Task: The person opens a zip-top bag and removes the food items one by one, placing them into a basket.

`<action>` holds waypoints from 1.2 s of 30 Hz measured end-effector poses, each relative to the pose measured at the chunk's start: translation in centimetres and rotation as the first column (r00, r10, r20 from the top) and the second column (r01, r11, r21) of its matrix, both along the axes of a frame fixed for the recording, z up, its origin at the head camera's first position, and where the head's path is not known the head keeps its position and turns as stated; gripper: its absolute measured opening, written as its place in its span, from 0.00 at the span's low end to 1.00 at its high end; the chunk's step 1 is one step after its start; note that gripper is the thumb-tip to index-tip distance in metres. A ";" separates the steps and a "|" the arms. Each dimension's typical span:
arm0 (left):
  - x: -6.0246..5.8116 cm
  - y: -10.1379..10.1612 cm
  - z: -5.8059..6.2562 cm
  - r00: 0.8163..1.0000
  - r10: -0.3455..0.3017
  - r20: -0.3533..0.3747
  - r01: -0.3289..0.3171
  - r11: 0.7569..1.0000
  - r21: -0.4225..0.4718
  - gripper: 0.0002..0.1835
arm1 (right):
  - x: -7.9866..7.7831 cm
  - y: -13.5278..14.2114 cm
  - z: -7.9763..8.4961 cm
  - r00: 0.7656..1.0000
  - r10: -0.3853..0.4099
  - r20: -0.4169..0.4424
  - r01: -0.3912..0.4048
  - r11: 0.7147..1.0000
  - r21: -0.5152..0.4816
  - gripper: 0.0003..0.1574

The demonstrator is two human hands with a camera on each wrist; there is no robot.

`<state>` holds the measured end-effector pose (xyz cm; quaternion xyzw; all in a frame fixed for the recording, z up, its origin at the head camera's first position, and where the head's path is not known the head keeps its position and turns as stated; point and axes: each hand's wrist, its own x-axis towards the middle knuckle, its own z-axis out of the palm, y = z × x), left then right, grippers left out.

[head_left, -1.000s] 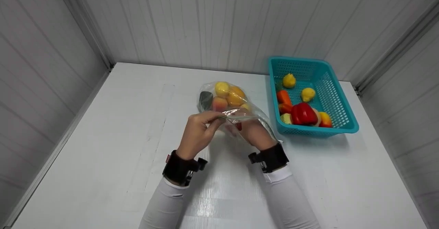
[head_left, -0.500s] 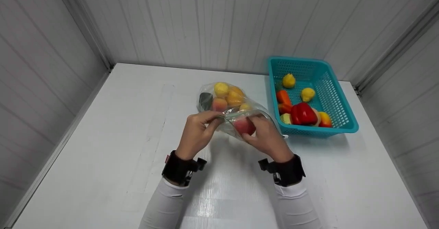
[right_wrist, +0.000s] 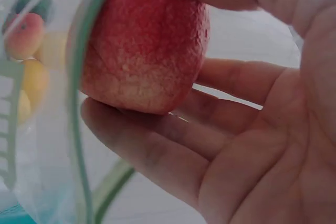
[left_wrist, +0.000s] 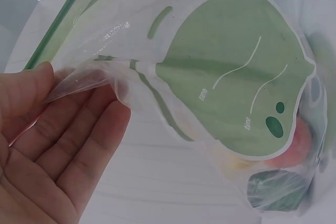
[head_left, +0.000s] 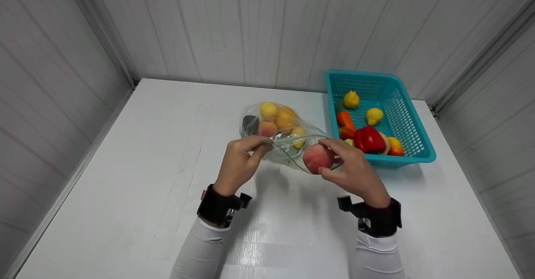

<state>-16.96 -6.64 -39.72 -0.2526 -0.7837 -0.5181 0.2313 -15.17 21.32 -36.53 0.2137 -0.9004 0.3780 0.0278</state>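
Observation:
A clear zip bag (head_left: 273, 150) with a green-edged mouth lies on the white table; its side carries a green leaf-like print (left_wrist: 231, 72). My left hand (head_left: 241, 162) pinches the left end of its mouth between thumb and fingers. At the right end of the mouth, my right hand (head_left: 355, 171) holds a round pinkish-red fruit (head_left: 317, 158), thumb on one side and fingers on the other. In the right wrist view the fruit (right_wrist: 144, 45) has a paler yellowish bottom, with the green bag edge (right_wrist: 79, 93) crossing beside it. Farther inside the bag lie several fruits (head_left: 286, 118) and a dark green piece (head_left: 250, 125).
A turquoise basket (head_left: 418, 124) stands at the back right, holding a red bell pepper (head_left: 369, 139), an orange carrot-like piece (head_left: 345, 120), yellow fruits (head_left: 374, 116) and other produce. Pale panel walls (head_left: 230, 32) enclose the table (head_left: 138, 187) at the back and sides.
My right hand has drawn back from inside the bag toward the lower right, bringing the pinkish-red fruit to the mouth. My left hand keeps its pinch in the same place.

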 end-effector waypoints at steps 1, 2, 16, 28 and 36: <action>0.0 0.0 0.0 1.000 0.001 0.003 -0.001 1.000 0.000 0.04 | 0.1 0.5 0.1 1.000 -0.001 0.004 0.001 1.000 -0.017 0.37; 0.0 0.0 0.0 1.000 0.002 0.006 -0.002 1.000 -0.002 0.04 | 0.2 1.1 0.2 1.000 -0.006 0.006 0.006 0.999 -0.032 0.37; 0.1 0.0 -0.1 1.000 0.018 0.002 -0.018 1.000 -0.022 0.04 | 0.2 6.2 0.3 0.990 -0.130 0.055 0.133 0.989 -0.061 0.34; 0.0 0.0 -0.1 1.000 0.020 0.005 -0.020 1.000 -0.024 0.04 | 0.3 9.2 0.0 0.931 -0.349 0.102 0.351 0.936 0.001 0.37; -0.1 0.0 -0.2 1.000 0.014 0.002 -0.014 1.000 -0.014 0.04 | -0.3 9.5 -0.4 0.883 -0.441 0.161 0.439 0.897 0.052 0.40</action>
